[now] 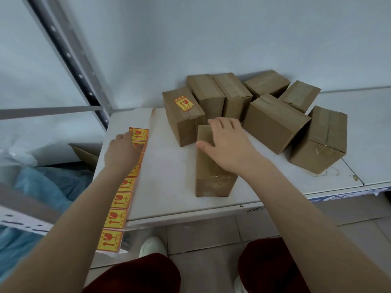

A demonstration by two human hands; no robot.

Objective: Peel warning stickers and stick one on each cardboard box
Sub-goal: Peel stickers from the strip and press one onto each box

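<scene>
1. The white desk point(169, 187) stands against a pale wall. On it are eight brown cardboard boxes, all closed with clear tape.
2. The nearest box point(211, 176) lies alone in front of the group, its long side pointing away from the person.
3. The right hand point(226, 144) rests on the top of this box. Its fingers are spread and nearly straight, reaching to the far end, and the thumb lies on the left part of the top.
4. Just behind it, to the left, is the stickered box point(186, 127). It carries one yellow and red warning sticker point(184, 104) on its upper face.
5. The other six boxes point(275, 121) stand close together behind and to the right. Several touch each other, and they are turned at different angles.
6. The sticker strip point(120, 199) lies along the left side of the desk, and its near end hangs over the front edge.
7. The left hand point(123, 151) lies on the far part of the strip, with its fingertips on the second sticker from the far end. The hand is blurred, so I cannot tell if the fingers pinch a sticker or only press on it.
8. The two hands are well apart, each on its own thing.
9. A grey metal shelf post point(69, 56) rises to the left of the desk.
</scene>
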